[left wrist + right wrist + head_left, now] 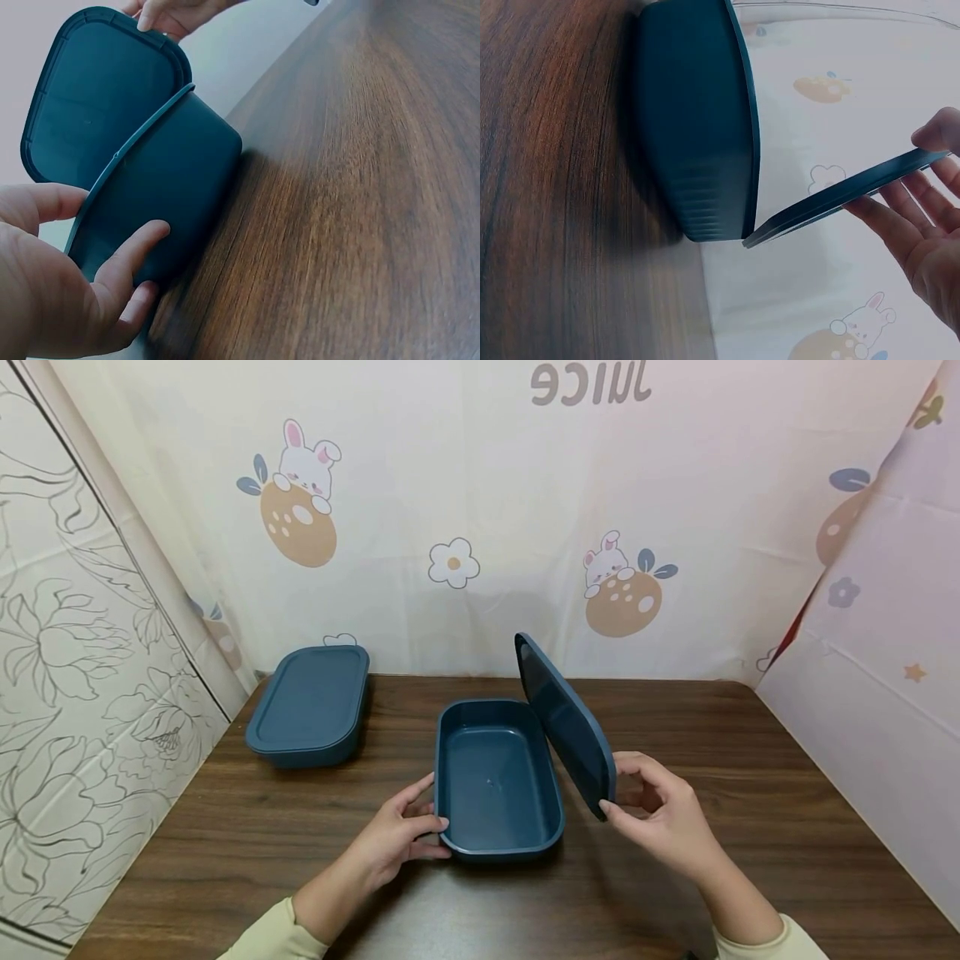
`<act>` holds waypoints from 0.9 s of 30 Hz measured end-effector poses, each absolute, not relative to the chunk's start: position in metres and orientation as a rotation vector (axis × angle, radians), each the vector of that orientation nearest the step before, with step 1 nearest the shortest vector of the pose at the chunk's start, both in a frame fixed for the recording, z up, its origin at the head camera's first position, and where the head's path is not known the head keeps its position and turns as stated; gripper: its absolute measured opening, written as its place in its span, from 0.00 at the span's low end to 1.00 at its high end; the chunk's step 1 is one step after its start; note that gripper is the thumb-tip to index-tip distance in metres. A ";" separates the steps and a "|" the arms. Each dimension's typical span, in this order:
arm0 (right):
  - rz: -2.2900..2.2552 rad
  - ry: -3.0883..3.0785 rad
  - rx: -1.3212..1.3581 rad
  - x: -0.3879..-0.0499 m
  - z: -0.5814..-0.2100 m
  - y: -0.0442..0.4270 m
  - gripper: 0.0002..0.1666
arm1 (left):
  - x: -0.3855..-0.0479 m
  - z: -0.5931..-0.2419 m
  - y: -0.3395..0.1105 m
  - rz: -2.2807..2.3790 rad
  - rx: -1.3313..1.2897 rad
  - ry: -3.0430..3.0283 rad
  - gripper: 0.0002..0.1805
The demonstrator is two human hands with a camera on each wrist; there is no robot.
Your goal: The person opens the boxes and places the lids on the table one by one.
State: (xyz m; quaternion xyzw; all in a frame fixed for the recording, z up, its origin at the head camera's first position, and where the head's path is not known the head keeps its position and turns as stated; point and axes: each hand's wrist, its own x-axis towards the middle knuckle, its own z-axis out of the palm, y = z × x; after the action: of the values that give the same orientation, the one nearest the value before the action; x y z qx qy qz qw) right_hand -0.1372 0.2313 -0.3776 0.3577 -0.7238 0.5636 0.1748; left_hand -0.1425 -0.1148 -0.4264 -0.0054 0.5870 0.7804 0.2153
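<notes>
An uncovered dark blue lunch box point(491, 777) sits upright on the table, nothing inside it. My left hand point(397, 835) holds its near left corner, thumb over the rim and fingers along the outer wall point(161, 176). In my right hand point(663, 814) is the matching lid point(570, 722), pinched at its near edge between thumb and fingers. The lid stands steeply tilted on the right of the box, its far end by the box's far right corner. In the right wrist view, the lid point(840, 196) slants away from the box wall point(697, 120).
A second blue lunch box point(311, 702), with its lid on, stands at the table's back left. The brown wooden table point(712, 735) ends at a printed curtain point(510, 635) behind. Another patterned sheet point(885, 677) hangs on the right, and a flower-drawn panel point(90, 693) on the left.
</notes>
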 end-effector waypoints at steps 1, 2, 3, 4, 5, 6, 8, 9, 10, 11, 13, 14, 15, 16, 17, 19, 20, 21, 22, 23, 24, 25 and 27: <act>1.612 -2.046 1.009 -0.137 -0.378 0.232 0.29 | -0.143 -0.427 -0.115 2.165 -0.016 1.628 0.43; 1.627 -2.026 1.015 -0.138 -0.378 0.232 0.29 | -0.143 -0.427 -0.114 2.166 -0.017 1.628 0.43; 1.648 -2.014 1.014 -0.138 -0.378 0.232 0.29 | -0.143 -0.427 -0.114 2.168 -0.019 1.628 0.43; 1.666 -2.001 1.013 -0.138 -0.378 0.233 0.29 | -0.143 -0.427 -0.114 2.169 -0.020 1.628 0.43; 1.688 -1.976 1.025 -0.139 -0.378 0.233 0.29 | -0.143 -0.427 -0.114 2.170 -0.022 1.627 0.43; 1.713 -1.953 1.035 -0.140 -0.378 0.233 0.29 | -0.143 -0.427 -0.114 2.171 -0.026 1.626 0.43; 1.771 -1.913 1.055 -0.141 -0.378 0.233 0.28 | -0.143 -0.427 -0.114 2.172 -0.032 1.625 0.43; 1.798 -1.896 1.064 -0.142 -0.379 0.234 0.28 | -0.143 -0.427 -0.114 2.172 -0.034 1.624 0.43; 1.819 -1.881 1.072 -0.142 -0.379 0.234 0.28 | -0.143 -0.427 -0.114 2.172 -0.036 1.623 0.43; 1.842 -1.866 1.082 -0.143 -0.379 0.234 0.28 | -0.143 -0.427 -0.114 2.173 -0.037 1.623 0.43; 1.877 -1.842 1.093 -0.143 -0.380 0.235 0.28 | -0.143 -0.427 -0.114 2.172 -0.037 1.623 0.43; 1.888 -1.833 1.094 -0.143 -0.380 0.235 0.28 | -0.143 -0.427 -0.114 2.172 -0.036 1.624 0.43; 1.894 -1.828 1.092 -0.143 -0.380 0.235 0.28 | -0.143 -0.427 -0.113 2.172 -0.036 1.624 0.43; 1.902 -1.818 1.093 -0.143 -0.380 0.236 0.28 | -0.143 -0.427 -0.113 2.171 -0.035 1.624 0.43; 1.908 -1.809 1.093 -0.144 -0.380 0.236 0.28 | -0.143 -0.427 -0.113 2.171 -0.035 1.624 0.43; 1.920 -1.791 1.090 -0.144 -0.380 0.237 0.28 | -0.143 -0.427 -0.113 2.170 -0.036 1.624 0.43; 1.924 -1.782 1.088 -0.144 -0.380 0.237 0.28 | -0.143 -0.427 -0.113 2.170 -0.037 1.624 0.43; 1.926 -1.778 1.082 -0.144 -0.381 0.238 0.28 | -0.143 -0.427 -0.113 2.170 -0.036 1.624 0.43; 1.928 -1.773 1.076 -0.144 -0.381 0.238 0.28 | -0.143 -0.427 -0.113 2.171 -0.036 1.623 0.43; 1.929 -1.777 1.061 -0.143 -0.381 0.238 0.28 | -0.143 -0.427 -0.113 2.171 -0.036 1.623 0.43; 1.928 -1.792 1.037 -0.143 -0.381 0.239 0.28 | -0.142 -0.427 -0.113 2.172 -0.035 1.623 0.43; 1.929 -1.812 1.001 -0.142 -0.381 0.239 0.27 | -0.142 -0.427 -0.113 2.172 -0.036 1.623 0.43; 1.937 -1.860 0.920 -0.141 -0.380 0.240 0.27 | -0.142 -0.427 -0.113 2.174 -0.035 1.622 0.43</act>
State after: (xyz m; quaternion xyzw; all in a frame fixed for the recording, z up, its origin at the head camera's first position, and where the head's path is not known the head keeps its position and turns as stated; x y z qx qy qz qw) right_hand -0.1409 0.2397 -0.3801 0.3203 -0.6478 0.6746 0.1509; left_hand -0.1422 -0.1133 -0.4274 -0.0126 0.5843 0.7830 0.2127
